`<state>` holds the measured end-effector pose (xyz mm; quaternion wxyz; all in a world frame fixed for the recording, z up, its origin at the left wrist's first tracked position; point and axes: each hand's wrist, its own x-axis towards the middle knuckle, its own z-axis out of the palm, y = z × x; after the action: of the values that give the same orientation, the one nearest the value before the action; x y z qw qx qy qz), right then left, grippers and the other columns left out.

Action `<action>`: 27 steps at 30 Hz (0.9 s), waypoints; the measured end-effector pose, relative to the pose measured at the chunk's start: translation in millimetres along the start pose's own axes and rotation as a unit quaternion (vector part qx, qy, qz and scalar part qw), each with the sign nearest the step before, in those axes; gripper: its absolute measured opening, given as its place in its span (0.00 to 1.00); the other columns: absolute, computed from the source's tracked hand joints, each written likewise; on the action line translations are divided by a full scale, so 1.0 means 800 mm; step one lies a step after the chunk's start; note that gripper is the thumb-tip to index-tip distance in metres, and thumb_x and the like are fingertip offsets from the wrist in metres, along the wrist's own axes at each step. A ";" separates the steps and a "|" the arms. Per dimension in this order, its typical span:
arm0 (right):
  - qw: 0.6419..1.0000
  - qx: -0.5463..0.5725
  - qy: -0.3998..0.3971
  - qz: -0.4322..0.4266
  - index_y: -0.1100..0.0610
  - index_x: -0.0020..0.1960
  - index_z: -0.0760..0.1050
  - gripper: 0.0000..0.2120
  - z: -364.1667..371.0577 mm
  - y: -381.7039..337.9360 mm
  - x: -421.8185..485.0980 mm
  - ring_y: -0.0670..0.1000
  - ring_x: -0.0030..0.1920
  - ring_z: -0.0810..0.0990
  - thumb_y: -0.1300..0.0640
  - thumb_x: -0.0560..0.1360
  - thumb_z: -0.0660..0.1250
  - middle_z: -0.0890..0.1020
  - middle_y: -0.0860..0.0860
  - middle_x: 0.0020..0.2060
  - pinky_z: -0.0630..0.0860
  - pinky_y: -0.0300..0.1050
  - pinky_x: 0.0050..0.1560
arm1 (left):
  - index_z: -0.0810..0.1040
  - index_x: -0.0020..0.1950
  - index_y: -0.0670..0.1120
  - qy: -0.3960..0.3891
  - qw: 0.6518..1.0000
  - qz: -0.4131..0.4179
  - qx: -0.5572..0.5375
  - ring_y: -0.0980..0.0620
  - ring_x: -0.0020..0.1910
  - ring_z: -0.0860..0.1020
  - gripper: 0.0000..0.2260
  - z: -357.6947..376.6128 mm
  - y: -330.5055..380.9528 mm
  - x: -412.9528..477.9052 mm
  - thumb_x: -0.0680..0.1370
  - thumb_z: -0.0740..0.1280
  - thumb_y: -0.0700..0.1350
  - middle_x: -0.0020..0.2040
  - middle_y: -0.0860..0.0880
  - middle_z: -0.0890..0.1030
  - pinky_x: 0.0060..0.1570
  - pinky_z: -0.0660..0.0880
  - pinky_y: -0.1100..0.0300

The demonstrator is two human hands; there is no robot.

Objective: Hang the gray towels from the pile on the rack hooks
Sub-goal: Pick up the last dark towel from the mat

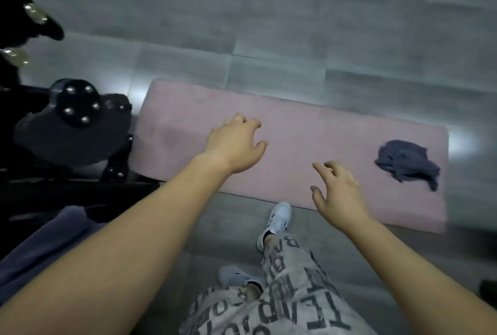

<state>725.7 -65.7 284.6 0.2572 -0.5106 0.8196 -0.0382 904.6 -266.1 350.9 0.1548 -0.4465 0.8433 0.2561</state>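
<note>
Hovering over the pink tabletop [188, 108], our left hand [234, 146] and right hand [338, 194] are open, fingers spread, gripping nothing. A crumpled gray towel [407, 164] lies near its right edge.

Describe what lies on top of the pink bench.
On the pink bench, one crumpled gray towel lies near the right end. The left hand and right hand are over its middle, empty; whether they touch it cannot be told. The towel hides whatever is beneath it.
</note>
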 end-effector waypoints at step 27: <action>0.790 0.279 0.182 0.515 0.56 0.71 0.72 0.22 -0.196 0.238 0.420 0.62 0.64 0.72 0.51 0.79 0.65 0.72 0.58 0.67 0.73 0.54 0.58 | 0.67 0.74 0.53 -0.186 0.792 0.462 0.352 0.43 0.66 0.73 0.24 -0.150 0.495 0.730 0.81 0.59 0.61 0.71 0.46 0.69 0.57 0.72 0.48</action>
<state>381.5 -294.5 229.7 0.2163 0.0974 0.9464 -0.2190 248.1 -541.4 279.5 0.3187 0.1380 0.9358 0.0608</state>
